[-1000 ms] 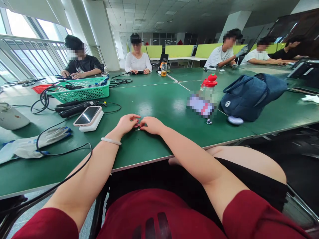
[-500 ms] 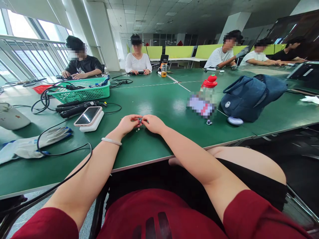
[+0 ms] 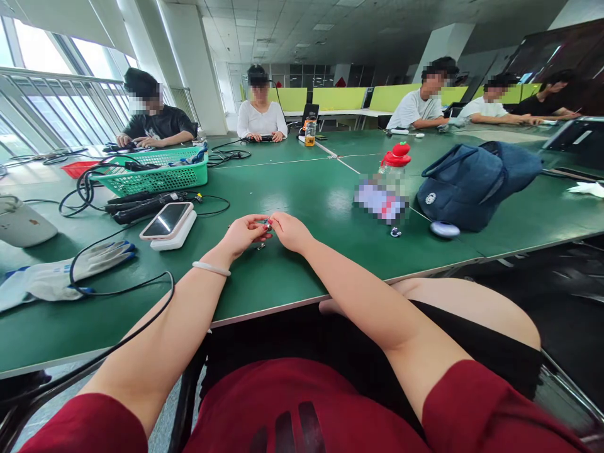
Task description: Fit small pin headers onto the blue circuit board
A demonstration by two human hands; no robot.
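Evidently, the left hand [image 3: 243, 237] and right hand [image 3: 291, 233] share a narrow grip on a small shiny piece [image 3: 268, 225]; a pink-edged phone [image 3: 167, 220] sits left of it.

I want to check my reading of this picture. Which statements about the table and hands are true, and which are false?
1. The phone lies on a white object. True.
2. The bracelet is on the right wrist. False: the bracelet is on the left wrist.
3. The left hand and right hand hold a small shiny object. True.
4. The green basket is empty. False: the green basket holds dark items.
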